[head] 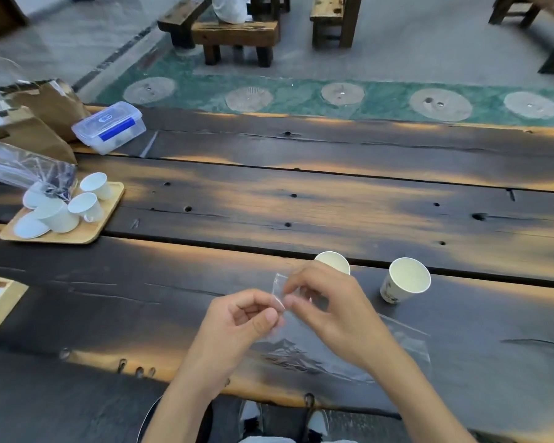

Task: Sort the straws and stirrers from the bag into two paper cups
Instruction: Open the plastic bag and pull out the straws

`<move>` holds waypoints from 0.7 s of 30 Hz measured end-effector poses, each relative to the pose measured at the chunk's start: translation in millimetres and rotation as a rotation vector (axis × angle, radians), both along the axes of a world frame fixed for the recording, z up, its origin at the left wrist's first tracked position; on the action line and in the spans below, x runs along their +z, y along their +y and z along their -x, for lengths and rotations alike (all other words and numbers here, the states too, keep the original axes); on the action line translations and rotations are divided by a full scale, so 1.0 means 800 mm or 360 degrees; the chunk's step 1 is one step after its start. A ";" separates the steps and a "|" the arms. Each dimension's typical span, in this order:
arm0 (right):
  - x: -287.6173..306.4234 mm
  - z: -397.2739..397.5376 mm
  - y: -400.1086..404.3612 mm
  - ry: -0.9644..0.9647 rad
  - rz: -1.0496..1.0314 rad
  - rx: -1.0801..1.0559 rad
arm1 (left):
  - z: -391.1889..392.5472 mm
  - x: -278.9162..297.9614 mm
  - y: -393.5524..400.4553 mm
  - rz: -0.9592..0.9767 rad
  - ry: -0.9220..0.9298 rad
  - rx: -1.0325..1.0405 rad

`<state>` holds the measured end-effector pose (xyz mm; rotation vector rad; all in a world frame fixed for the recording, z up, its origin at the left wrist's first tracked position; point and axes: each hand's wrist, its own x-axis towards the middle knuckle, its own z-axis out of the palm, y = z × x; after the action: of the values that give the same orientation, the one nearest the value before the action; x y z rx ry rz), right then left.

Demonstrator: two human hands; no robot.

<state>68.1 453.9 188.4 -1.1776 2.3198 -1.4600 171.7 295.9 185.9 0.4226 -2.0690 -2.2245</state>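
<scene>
The clear plastic zip bag [339, 356] with dark thin sticks inside lies at the near edge of the dark wooden plank table [333, 203]. The left hand [237, 327] and right hand [330, 302] each pinch its top strip, apparently to pull it open. Two empty white paper cups [405, 278] wait just beyond.

It looks like a rustic teahouse or café seating area: a long charred-plank table [333, 199] fills the frame, heavy wooden benches [234, 33] stand at top centre, and white teacups [87, 206] crowd a bamboo tray [109, 209] at left.
</scene>
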 end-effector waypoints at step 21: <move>0.019 -0.013 -0.047 -0.0423 0.0114 -0.0051 | 0.011 0.015 -0.027 0.0487 0.0078 -0.0136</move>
<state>78.7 416.4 203.3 -0.9020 2.1324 -1.6128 162.8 274.5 197.7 0.2562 -2.3877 -1.8886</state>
